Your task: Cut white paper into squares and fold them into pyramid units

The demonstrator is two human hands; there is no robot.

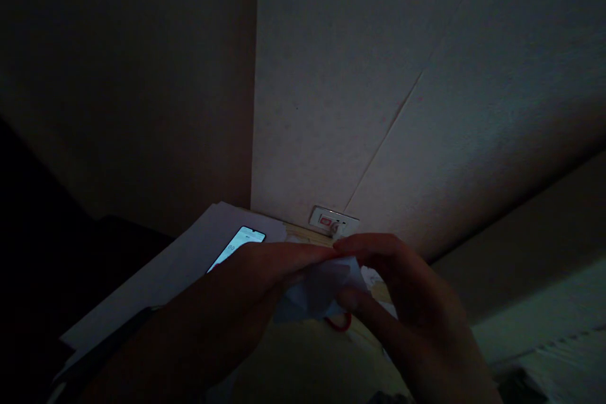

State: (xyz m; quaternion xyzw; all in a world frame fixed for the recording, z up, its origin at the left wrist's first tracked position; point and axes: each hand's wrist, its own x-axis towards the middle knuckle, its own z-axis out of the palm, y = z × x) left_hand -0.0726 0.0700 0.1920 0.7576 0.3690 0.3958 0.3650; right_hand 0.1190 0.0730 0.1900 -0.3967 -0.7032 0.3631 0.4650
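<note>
The scene is very dim. My left hand and my right hand meet low in the middle of the view. Both pinch a small folded piece of white paper between fingers and thumbs. The paper hangs just above the desk, with its lower folds showing between the two hands. A small red loop lies on the desk right under the paper.
A lit phone lies on a white sheet to the left, behind my left hand. A wall socket with a red switch sits at the wall's foot. Bare walls meet in a corner above. More pale paper lies at the right.
</note>
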